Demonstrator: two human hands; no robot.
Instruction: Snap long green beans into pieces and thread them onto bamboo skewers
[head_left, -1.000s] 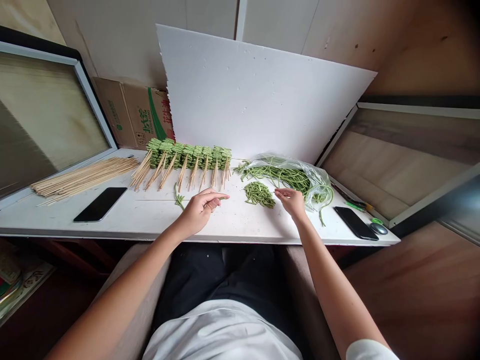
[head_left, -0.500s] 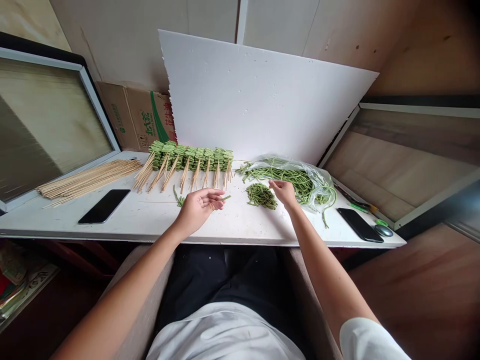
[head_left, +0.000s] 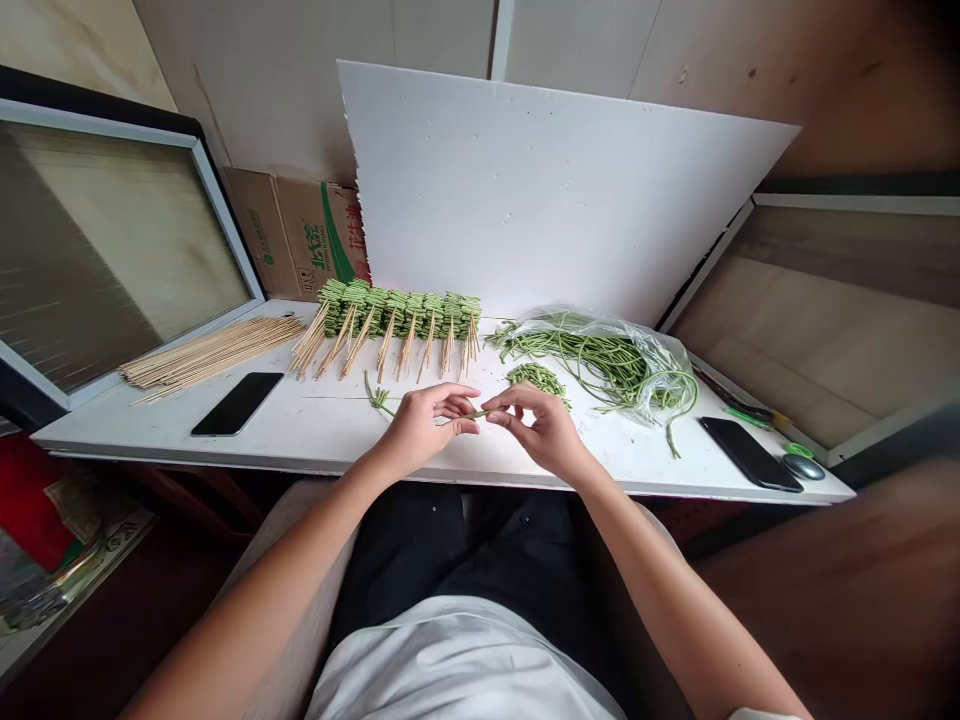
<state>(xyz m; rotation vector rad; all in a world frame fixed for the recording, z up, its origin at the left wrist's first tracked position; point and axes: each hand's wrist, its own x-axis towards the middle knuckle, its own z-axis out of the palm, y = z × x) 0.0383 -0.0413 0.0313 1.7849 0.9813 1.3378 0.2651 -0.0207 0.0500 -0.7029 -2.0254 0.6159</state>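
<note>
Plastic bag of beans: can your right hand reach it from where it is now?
Probably yes. The right hand sits close to the plastic bag, and nothing tall stands between them. The low pile of cut beans lies beside the way. But that hand is pinching a green bean with the left hand, so it would need to let go first.

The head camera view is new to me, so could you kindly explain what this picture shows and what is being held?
This picture comes from a camera worn on a person's head, looking down at their own bare hands; no machine is involved. The left hand and right hand together pinch a thin green bean above a white table. On the table lie a row of bean-loaded skewers, a bundle of bare sticks, a small pile of cut beans, a plastic bag of long beans, one phone and another phone.
</note>
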